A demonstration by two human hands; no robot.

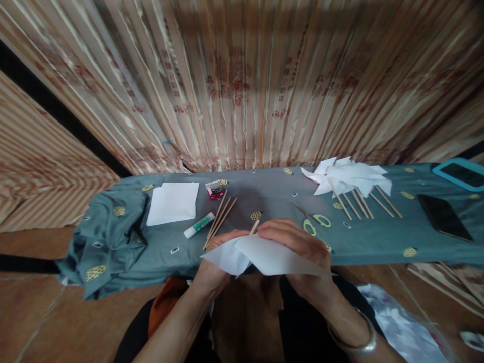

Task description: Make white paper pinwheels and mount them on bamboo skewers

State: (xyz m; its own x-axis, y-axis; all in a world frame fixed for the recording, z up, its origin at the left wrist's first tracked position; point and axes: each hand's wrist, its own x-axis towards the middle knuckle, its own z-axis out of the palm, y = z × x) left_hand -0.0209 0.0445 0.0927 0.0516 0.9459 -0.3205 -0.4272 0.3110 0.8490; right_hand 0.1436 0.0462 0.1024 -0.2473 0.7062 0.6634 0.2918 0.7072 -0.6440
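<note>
Just over the table's front edge, a white paper pinwheel (pixel 260 254) is gripped between my two hands. A short piece of a wooden stick (pixel 254 227) shows above its folded paper, between the hands. My left hand (pixel 219 259) is closed on the pinwheel's left side, its fingers mostly behind the paper. My right hand (pixel 297 239) curls over the top and right side, fingers bent against the paper near the stick. The paper hides the fingertips, so how the stick and paper are joined cannot be seen.
On the grey-green cloth (pixel 372 252) lie white paper sheets (pixel 173 203), a glue stick (pixel 198 225), loose wooden sticks (pixel 220 224) and a small red box (pixel 215 190). Scissors (pixel 315 220), several finished pinwheels (pixel 351 176), a dark phone (pixel 444 217) and a blue-framed device (pixel 459 174) are rightward.
</note>
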